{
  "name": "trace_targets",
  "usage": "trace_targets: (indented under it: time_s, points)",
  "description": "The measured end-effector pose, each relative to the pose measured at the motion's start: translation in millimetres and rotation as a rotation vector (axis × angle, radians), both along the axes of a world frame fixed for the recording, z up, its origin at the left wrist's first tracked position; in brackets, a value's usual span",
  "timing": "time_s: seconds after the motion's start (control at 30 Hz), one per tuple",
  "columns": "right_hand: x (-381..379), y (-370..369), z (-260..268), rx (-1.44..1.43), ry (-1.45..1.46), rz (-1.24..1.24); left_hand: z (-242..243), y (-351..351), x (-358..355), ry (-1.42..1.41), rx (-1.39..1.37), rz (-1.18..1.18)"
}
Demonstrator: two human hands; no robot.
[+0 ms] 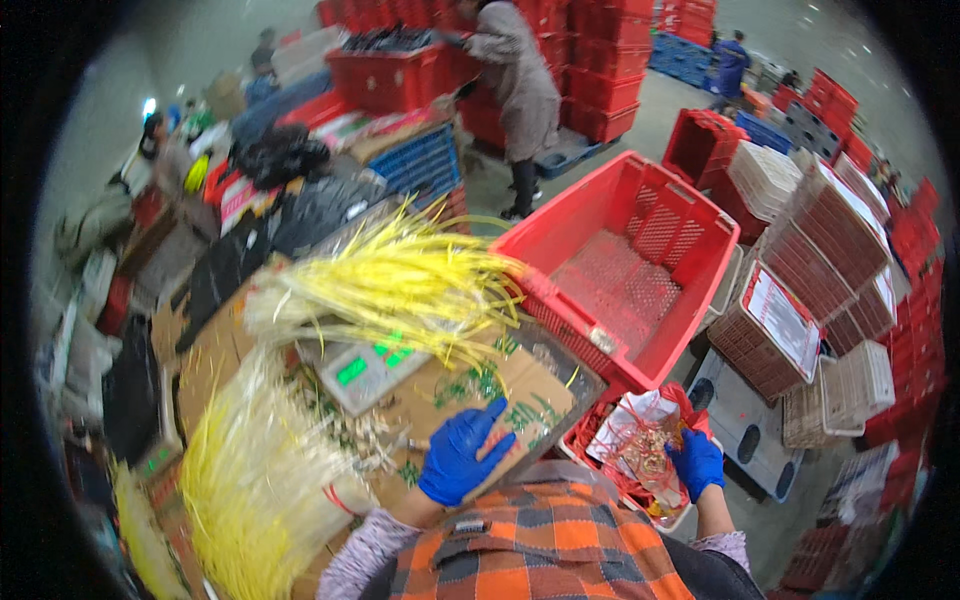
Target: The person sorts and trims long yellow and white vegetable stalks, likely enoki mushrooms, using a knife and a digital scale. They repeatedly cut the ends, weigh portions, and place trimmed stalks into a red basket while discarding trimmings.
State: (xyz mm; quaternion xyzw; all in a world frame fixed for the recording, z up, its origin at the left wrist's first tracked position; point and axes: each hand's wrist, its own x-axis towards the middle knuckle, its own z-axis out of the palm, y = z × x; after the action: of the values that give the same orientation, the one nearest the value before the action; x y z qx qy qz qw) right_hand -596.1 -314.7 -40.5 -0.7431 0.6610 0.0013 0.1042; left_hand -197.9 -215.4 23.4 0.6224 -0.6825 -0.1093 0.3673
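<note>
My left hand (459, 454), in a blue glove, rests over the cardboard sheet (544, 367) with thumb and fingers apart and nothing in it. Into a small basket (679, 517) beside my apron reaches my right hand (697, 461), also gloved in blue. Red ties (619, 442) and tan rubber bands (652, 457) fill that basket; whether the fingers hold any is hidden. A loose heap of yellow chives (390, 281) lies on a digital scale (367, 375) with lit green displays. Left of it, a larger pile of yellow chives (262, 480) has pale stems and a red tie (337, 499).
A red plastic crate (615, 277) stands tilted in view past the table's right edge. White crates (772, 330) are stacked on a grey pallet (742, 420) to the right. Ahead, a person (517, 82) leans over another red crate (390, 75). Black plastic (247, 232) covers the table's far side.
</note>
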Motion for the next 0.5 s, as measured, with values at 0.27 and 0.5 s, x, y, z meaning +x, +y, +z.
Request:
trace_targets:
  time_s: [0.27, 0.5]
  points:
    - [178.4, -13.0, 47.0, 0.041, -0.707, 0.573, 3.3, 73.1, 25.5, 0.029, -0.116, 0.414]
    - [307.5, 57.8, 48.8, 0.491, -0.703, 1.026, -3.5, 212.1, 20.6, -0.036, -0.245, 1.054]
